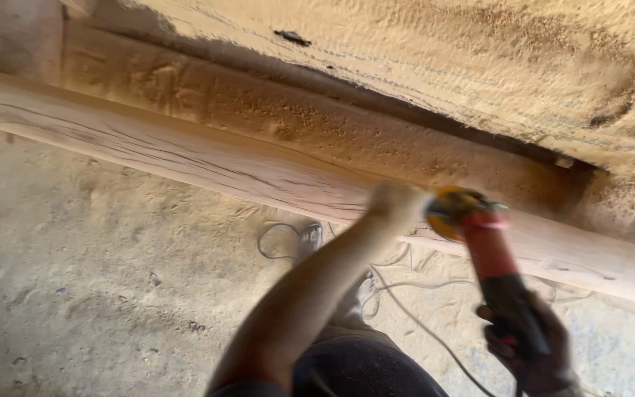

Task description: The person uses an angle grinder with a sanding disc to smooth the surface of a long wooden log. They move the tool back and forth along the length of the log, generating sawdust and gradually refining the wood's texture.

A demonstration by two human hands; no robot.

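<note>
A long pale wooden plank (185, 158) runs from upper left to lower right, coated in sawdust. My right hand (534, 345) grips the dark rear body of a red angle grinder (490, 250), its yellow disc guard pressed on the plank's near edge. My left hand (398, 202) is blurred; it sits at the grinder's head by the guard, closed around what seems to be a side handle. My left forearm crosses the lower middle of the view.
A second dusty timber (295, 117) lies behind the plank, under a large sawdust-covered slab (479, 51). A power cable (413, 316) loops over the dusty floor (75, 279). My shoe (308, 239) and dark trousers show below.
</note>
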